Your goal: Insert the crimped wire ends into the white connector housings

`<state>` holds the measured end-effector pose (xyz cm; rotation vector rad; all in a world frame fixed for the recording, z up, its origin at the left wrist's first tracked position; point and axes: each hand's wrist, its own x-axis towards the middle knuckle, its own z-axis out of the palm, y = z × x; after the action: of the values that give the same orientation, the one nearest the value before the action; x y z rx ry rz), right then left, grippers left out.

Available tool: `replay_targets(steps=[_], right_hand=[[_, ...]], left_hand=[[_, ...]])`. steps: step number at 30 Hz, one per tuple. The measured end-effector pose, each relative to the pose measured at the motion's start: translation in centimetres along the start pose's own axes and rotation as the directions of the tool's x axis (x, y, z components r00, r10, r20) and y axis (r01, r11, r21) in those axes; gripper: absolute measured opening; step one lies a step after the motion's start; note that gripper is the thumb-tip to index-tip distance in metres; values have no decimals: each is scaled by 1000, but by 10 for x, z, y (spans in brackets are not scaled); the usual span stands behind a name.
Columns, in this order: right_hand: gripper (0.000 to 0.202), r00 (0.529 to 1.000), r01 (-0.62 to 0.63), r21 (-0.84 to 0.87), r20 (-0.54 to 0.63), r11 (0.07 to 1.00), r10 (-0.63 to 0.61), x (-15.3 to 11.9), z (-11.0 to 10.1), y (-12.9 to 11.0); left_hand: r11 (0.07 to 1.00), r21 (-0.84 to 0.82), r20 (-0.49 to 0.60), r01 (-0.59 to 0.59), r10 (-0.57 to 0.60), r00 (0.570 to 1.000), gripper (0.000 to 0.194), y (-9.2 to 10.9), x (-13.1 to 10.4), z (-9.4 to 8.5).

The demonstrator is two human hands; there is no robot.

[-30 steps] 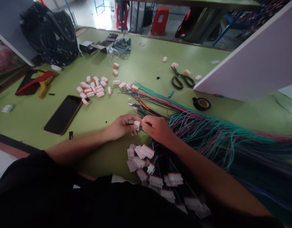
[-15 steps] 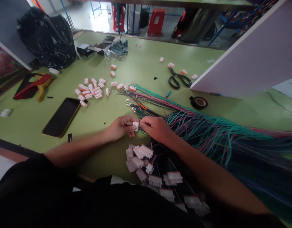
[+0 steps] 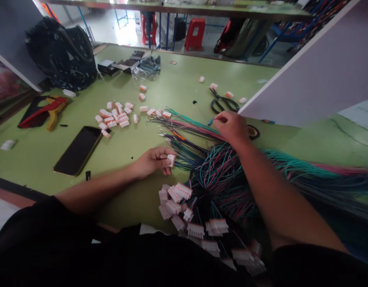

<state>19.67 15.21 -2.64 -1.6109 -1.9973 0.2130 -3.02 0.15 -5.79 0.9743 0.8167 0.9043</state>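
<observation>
My left hand (image 3: 160, 159) pinches a small white connector housing (image 3: 171, 160) between thumb and fingers. Thin wires lie right beside that housing; whether any sits inside it is too small to see. My right hand (image 3: 232, 126) is farther out, above the teal and pink wires (image 3: 198, 128). Its thumb and forefinger are curled together, and what they hold, if anything, cannot be made out. A small blue piece (image 3: 210, 122) lies by its fingertips. Below my hands, several white and orange connectors (image 3: 183, 191) hang on wired ends. Loose connectors (image 3: 115, 114) are piled to the left.
Black scissors (image 3: 224, 104) and a roll of black tape (image 3: 253, 132) lie near my right hand. A phone (image 3: 78, 150) and red-and-yellow pliers (image 3: 46, 111) are at left. A dark bag (image 3: 61, 56) stands behind them. A pale panel (image 3: 306, 67) rises on the right.
My right hand has left the connector in my left hand and moved up and right over the wires, partly covering the tape roll. My left hand keeps its hold on the connector.
</observation>
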Motion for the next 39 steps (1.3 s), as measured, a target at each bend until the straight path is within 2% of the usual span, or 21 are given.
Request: replay_targets(steps=[2,4,5,7,9,11,13,14,15,16,20,22,24,27,33,35,39], right_hand=[[10,989,-128,245,-47,961,143,0,-6,1],[10,984,-159,415,-6,896,177,-5,-12,-6],[11,992,-125,454,32,882,124,-10,-14,-12],[14,989,33,469,115,883,-98,-24,-17,-31],[16,913,211,438,231,874,-336,-40,-19,-53],[16,790,409,411,289,815,-541,-55,-19,-73],[19,674,555,394,304,733,-673,-66,-18,-85],[20,644,593,382,302,709,-702,-70,-17,-87],[21,641,608,366,298,705,-707,-73,-17,-87],[21,661,601,347,292,720,-692,-76,-17,-85],[17,812,438,305,270,846,-517,-83,-19,-71],[16,860,342,320,273,884,-432,-85,-21,-68],[15,885,284,333,270,899,-379,-88,-21,-67],[14,893,283,332,252,900,-374,-90,-20,-69],[13,880,379,248,202,892,-430,-92,-14,-68],[15,866,439,187,174,879,-470,-93,-12,-67],[21,805,575,57,138,816,-577,-97,-10,-68]], left_hand=[[1000,-4,-2,1,-1,1000,35,0,0,1],[1000,-11,-4,-4,4,1000,34,1,0,1],[1000,-16,-3,-4,4,1000,34,1,0,2],[1000,-23,-4,0,-1,1000,34,1,0,2],[1000,-26,-7,-2,2,1000,35,2,0,1],[1000,-16,-6,-13,12,1000,35,3,0,1],[1000,-1,7,-24,24,1000,33,3,1,0],[1000,0,13,-25,25,1000,33,3,1,-1],[1000,-6,16,-25,25,1000,33,3,1,-1],[1000,-18,17,-21,22,1000,33,2,2,-2],[998,-62,14,4,-3,1000,34,0,3,-4],[998,-63,12,11,-10,1000,32,0,3,-4],[998,-60,8,18,-17,1000,30,0,2,-4],[998,-63,4,21,-20,1000,29,1,1,-3],[997,-72,-1,17,-17,1000,34,1,2,-3],[997,-73,-1,13,-13,1000,35,0,2,-4],[999,-34,6,9,-9,1000,28,1,1,-4]])
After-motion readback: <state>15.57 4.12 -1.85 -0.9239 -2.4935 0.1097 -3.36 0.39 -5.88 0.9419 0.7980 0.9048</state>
